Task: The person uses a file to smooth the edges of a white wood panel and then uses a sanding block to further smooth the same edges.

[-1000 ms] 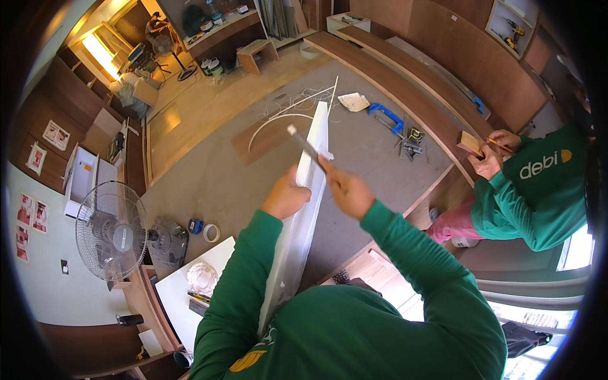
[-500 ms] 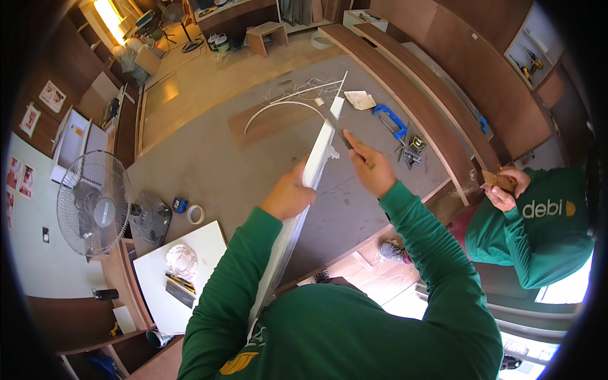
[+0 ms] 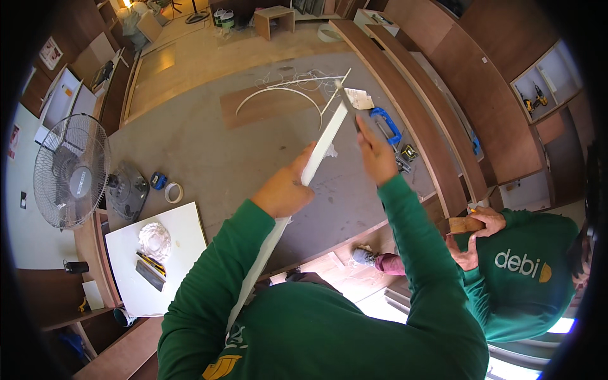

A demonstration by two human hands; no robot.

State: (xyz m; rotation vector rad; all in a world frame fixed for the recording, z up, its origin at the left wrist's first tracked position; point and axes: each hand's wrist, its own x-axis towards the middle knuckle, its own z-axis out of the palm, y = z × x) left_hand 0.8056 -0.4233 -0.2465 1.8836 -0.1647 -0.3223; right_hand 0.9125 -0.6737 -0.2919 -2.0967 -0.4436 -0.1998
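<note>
My left hand (image 3: 286, 187) is closed round a long white board (image 3: 326, 140), held on edge and running from my body out over the grey worktable (image 3: 209, 164). In my right hand (image 3: 376, 152) is a narrow putty knife (image 3: 348, 106), its flat grey blade near the board's far end. I cannot tell whether the blade touches it. A whitish lump of putty (image 3: 331, 151) clings to the board's right side. Beyond the board's tip lie a curved white strip (image 3: 278, 90) and tangled thin wire.
At left stand a fan (image 3: 73, 171), a tape roll (image 3: 173, 192) and a white panel (image 3: 183, 231) bearing putty (image 3: 154, 240) and blades. A blue clamp (image 3: 387, 123) lies right, beside long brown boards (image 3: 405, 107). A co-worker (image 3: 519, 272) at right holds a small wooden block (image 3: 465, 225).
My right hand and the putty knife have moved up along the board, toward its far end. The view has shifted. The co-worker's hands and block have moved nearer to my right arm.
</note>
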